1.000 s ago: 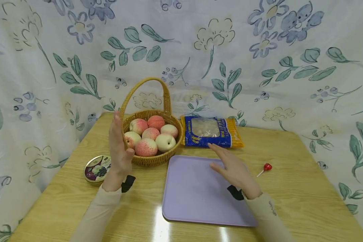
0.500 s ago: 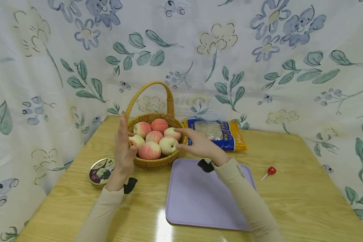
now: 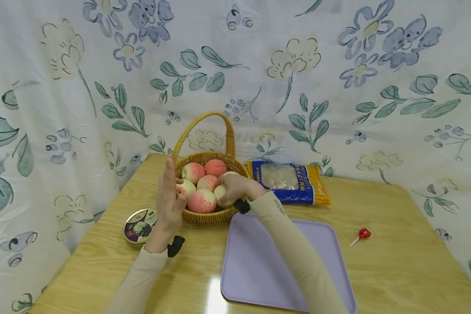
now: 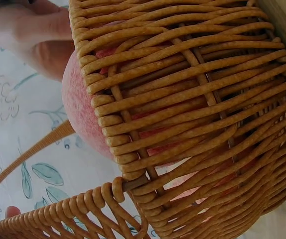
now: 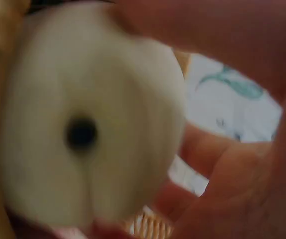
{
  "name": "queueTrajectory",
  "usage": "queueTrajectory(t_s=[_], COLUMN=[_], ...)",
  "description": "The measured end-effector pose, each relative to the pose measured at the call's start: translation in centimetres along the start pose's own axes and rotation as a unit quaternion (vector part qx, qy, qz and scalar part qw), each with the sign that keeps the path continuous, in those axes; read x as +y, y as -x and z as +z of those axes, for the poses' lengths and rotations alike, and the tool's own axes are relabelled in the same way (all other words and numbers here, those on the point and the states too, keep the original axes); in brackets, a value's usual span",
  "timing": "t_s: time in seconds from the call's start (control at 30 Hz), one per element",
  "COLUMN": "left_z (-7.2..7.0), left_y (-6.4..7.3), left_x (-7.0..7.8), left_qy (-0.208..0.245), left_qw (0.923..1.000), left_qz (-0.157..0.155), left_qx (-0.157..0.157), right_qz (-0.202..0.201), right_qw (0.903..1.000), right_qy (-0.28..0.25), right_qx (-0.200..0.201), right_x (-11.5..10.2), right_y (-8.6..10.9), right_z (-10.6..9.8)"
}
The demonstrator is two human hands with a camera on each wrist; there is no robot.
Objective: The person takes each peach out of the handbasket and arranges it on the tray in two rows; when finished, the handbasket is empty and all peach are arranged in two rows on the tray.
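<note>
A wicker basket [image 3: 208, 220] with an arched handle holds several pink and pale peaches [image 3: 202, 200]. My right hand [image 3: 241, 187] reaches over its right side, thumb and fingers curled around a pale peach [image 5: 118, 84]. In the right wrist view this peach is blurred and shows a dark round hole; the hand covers part of it in the head view. My left hand [image 3: 170, 205] is upright at the basket's left side, fingers straight, with nothing in it. Whether it touches the basket I cannot tell. The left wrist view shows the woven wall [image 4: 193, 114] up close.
A lilac tray [image 3: 255, 270] lies in front of the basket, under the right forearm. Behind it is a blue and yellow food bag [image 3: 282, 183]. A red lollipop [image 3: 363, 233] lies at right, a round tin [image 3: 139, 224] at left. A floral curtain [image 3: 259, 87] hangs behind.
My right hand has moved left and forward from above the tray into the basket and taken hold of a pale peach. The left hand keeps its pose beside the basket. The head view has shifted slightly.
</note>
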State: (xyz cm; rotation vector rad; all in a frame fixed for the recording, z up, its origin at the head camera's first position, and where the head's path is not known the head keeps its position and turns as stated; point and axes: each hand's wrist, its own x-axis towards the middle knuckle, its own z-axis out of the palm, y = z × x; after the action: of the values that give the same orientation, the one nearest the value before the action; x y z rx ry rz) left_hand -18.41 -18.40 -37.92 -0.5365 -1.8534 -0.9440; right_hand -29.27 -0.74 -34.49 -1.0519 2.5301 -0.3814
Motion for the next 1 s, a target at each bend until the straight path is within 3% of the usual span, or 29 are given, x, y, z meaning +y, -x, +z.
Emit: queueTrajectory(t_s=[0.1,0.23,0.33,0.47,0.57,0.7,0.87,0.93,1.0], left_z=[0.0,-0.1,-0.1,-0.1,0.1,0.3,0.4,0.4,0.4], left_y=[0.0,-0.1,-0.1,0.1,0.2,0.0,-0.2,-0.1,-0.1], left_x=[0.2,0.2,0.0,-0.1,-0.1,-0.1,-0.2,-0.2,-0.2], left_qy=[0.002,0.006,0.006,0.006,0.008,0.009,0.016,0.020,0.025], left_qw=[1.0000,1.0000,0.9999,0.9998,0.9997,0.9998,0.9999,0.9998,0.9996], left_qz=[0.000,-0.006,-0.010,-0.011,-0.013,-0.010,0.004,0.007,0.009], left_qx=[0.000,-0.004,-0.007,-0.012,-0.017,-0.015,-0.006,-0.002,0.001], right_qz=[0.013,0.025,0.015,-0.002,0.011,0.036,0.027,0.024,0.029], right_qw=[0.9994,0.9928,0.9871,0.9751,0.9440,0.8850,0.8066,0.7845,0.7726], right_qy=[0.015,0.009,-0.004,-0.106,-0.235,-0.359,-0.453,-0.473,-0.483], right_qx=[0.029,0.117,0.159,0.195,0.231,0.294,0.379,0.400,0.411], right_x=[-0.5,-0.6,-0.3,0.3,0.7,1.3,2.3,2.9,3.5], right_y=[-0.2,-0.3,-0.1,0.4,1.4,3.1,5.2,5.8,6.4], right_z=[1.3,2.8,3.3,3.6,3.8,4.3,5.2,5.8,6.6])
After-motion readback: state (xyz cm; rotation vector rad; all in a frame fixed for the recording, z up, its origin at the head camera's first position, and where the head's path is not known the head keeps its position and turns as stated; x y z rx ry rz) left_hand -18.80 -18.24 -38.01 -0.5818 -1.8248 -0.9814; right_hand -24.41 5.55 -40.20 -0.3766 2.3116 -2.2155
